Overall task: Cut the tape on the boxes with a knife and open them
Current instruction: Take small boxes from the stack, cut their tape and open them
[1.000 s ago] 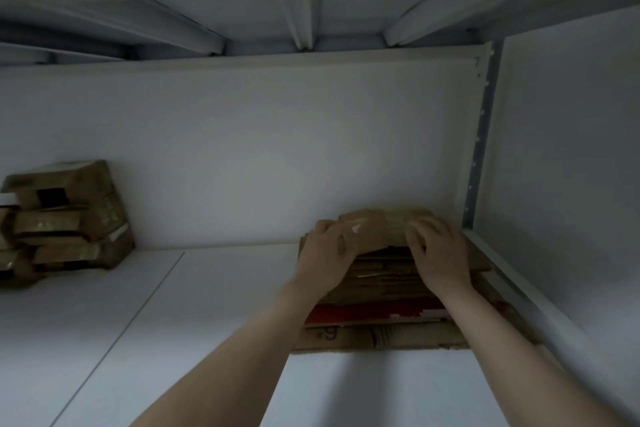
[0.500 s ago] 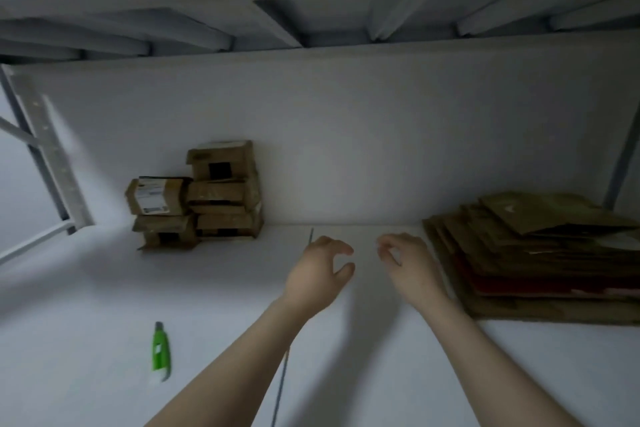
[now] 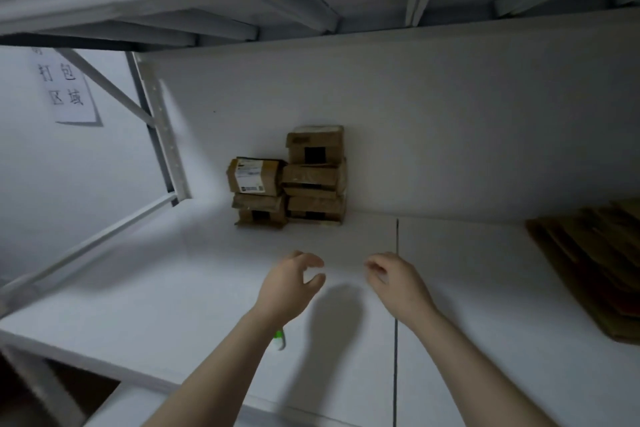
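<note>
1. While both hands hover above the white worktop [image 3: 173, 288], neither holds anything. The left hand [image 3: 291, 282] has its grip apart, thumb and loosely curled fingers forming an open C. The right hand [image 3: 394, 282] is likewise apart, fingers slack and bent.
2. Both palms face each other across a small gap, and both point toward the back wall.
3. Ahead of the hands, against the back wall, stand the boxes [image 3: 289, 177] in two columns that touch each other: two on the left, three on the right.
4. Each box lies flat with its long axis running left to right along the wall, a side face turned toward the hands.
5. On the left column, the top box [image 3: 254, 175] shows a white shipping label on that near face. The highest box [image 3: 315, 146] on the right column carries a dark square patch.
6. Brown tape is visible on several of them, and the flaps look closed.
7. Just below the left wrist, a knife [image 3: 279, 340] peeks out, green with a pale tip. Its visible end points toward the near edge, and the forearm hides the rest, so I cannot tell its full line.
8. Off to the right lies flattened cardboard [image 3: 588, 260] in a pile, well apart from the boxes.
9. A thin seam [image 3: 396, 357] in the worktop runs front to back, passing under the right forearm.
10. On the left wall hangs a paper sign [image 3: 65, 87] with printed characters.
</note>
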